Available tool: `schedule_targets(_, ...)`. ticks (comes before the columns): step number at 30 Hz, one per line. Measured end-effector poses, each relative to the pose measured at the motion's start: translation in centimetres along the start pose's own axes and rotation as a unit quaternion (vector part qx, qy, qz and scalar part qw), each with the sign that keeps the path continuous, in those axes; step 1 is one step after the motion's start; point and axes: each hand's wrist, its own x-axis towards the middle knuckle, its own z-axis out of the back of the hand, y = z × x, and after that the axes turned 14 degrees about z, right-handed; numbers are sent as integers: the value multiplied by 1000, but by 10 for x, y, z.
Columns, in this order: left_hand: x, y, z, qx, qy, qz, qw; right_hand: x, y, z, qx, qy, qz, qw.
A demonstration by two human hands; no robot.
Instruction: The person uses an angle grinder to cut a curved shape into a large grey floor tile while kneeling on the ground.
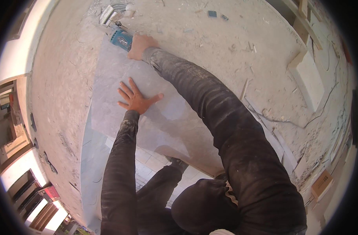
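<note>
A large grey slab, tile-like (112,78), lies flat in front of me. Spread wide, the fingers of my left hand (136,100) rest flat on its surface with nothing in them. Farther off, at the slab's far corner, my right hand (141,46) is wrapped round the rear body of a teal handheld power cutter (121,39). The cutter's metal front end points away to the left, and its blade is too small to make out. My right arm stretches across the slab's right side, hiding part of it.
Lighter tiles (147,160) lie under the slab near my legs. On the dusty floor are a small dark block (212,14), debris, and a thin cable (292,122) at right. A white board (307,80), offcut strips (279,143) and a cardboard box (322,185) lie along the right.
</note>
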Motion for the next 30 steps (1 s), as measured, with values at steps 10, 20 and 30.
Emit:
schedule_targets(10,2,3,0,-2,-2,-12,1000,5,5,2,-1,36,-31,999)
schedule_targets(20,6,3,-1,13,2,-9,1000,7,1,-4,-8,8,-20,1000)
schedule_targets(30,3,3,0,0,2,-11,1000,8,3,-4,-19,9,-8,1000)
